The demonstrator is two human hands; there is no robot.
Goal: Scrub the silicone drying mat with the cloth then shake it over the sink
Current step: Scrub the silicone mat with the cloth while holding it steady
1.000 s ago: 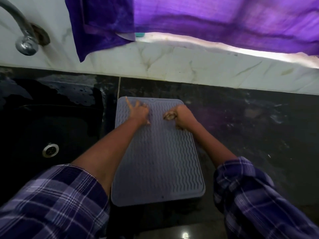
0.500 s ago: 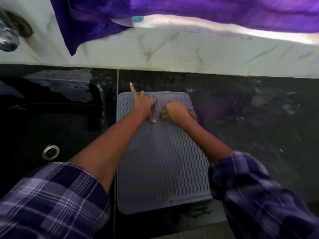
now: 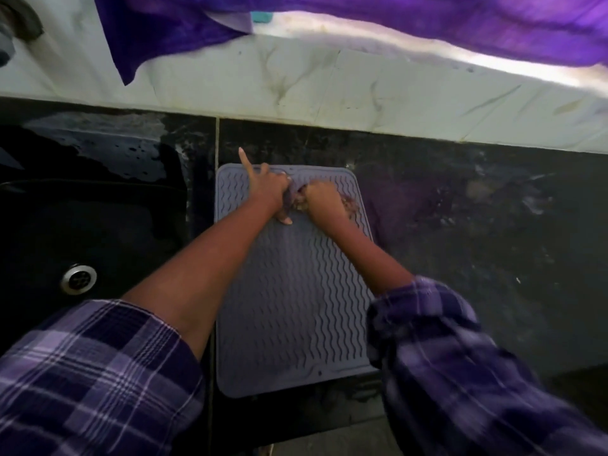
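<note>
Both hands have slid up to the mat's far edge since a second ago

Scrubbing is in hand: right hand curls round the cloth, pressing it on the mat; left hand rests on the mat, forefinger straight, whether it pinches anything I cannot tell. One mat on the counter, one cloth, one sink just left. Next, I judge: finish, lift the mat, shake it there

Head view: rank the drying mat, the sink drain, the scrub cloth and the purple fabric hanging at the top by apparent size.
1. purple fabric, cut off by the frame
2. drying mat, partly under arms
3. sink drain
4. scrub cloth, mostly hidden by the right hand, so its place is unsure
</note>
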